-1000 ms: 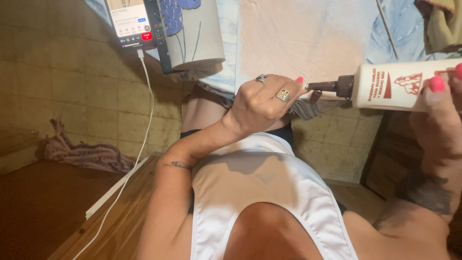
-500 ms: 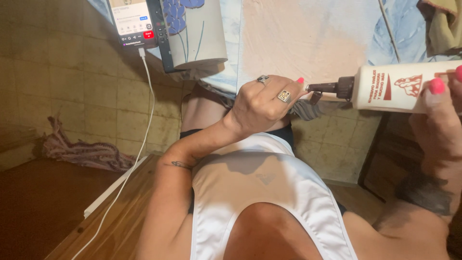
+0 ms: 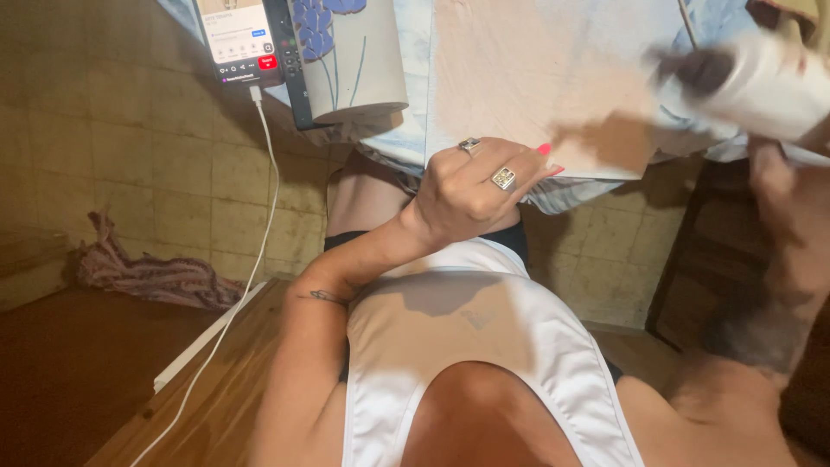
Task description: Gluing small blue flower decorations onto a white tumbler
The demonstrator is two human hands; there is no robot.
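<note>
The right hand (image 3: 778, 173) grips a blurry white plastic bottle (image 3: 761, 82) over the pale cloth (image 3: 536, 78). The left hand (image 3: 471, 195) has its fingers curled shut beside it, maybe pinching the cloth. The bottle could spill, because it looks shaky.

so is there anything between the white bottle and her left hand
Nothing visible does. The white bottle, blurred in the right hand, sits apart from the left hand, with only the pale cloth behind the gap.

two hands: left hand (image 3: 471, 195) at twelve o'clock, right hand (image 3: 782, 186) at two; two rings (image 3: 503, 178); one white bottle (image 3: 761, 82); one phone (image 3: 238, 39); one vase (image 3: 350, 56)
</note>
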